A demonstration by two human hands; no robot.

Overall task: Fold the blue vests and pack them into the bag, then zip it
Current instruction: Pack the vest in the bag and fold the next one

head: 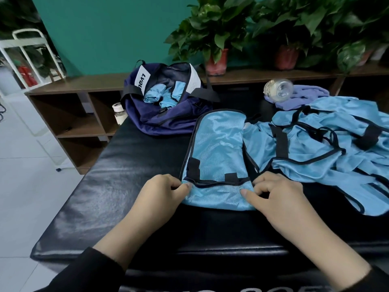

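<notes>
Hands at lower centre of the frame, both on the near hem of a folded blue vest. Left hand at the hem's left corner, fingers curled, thumb and forefinger pinching the cloth edge. Right hand at the hem's right corner, fingers curled, thumb tip pressing the fabric; how the fingers behind the thumb lie on the cloth cannot be told. Black sleeves along the bottom edge.

Vest lies lengthwise on a black padded table, narrow end pointing up-frame toward the bag, black trim along its sides, near hem close to the table's front edge. Bare table surface runs wide to the left of the vest, out to the left edge, and a strip shows between the vest's far end and the bag.

Navy bag sits at upper centre near the table's far left corner, mouth open, folded blue vests inside, a white label on its strap. Right of the folded vest, touching its right side, a loose pile of blue vests spreads to the right edge of the frame. Behind the pile, a clear bottle lies tipped on a purple cloth. Potted plants line a brown shelf across the top.
</notes>
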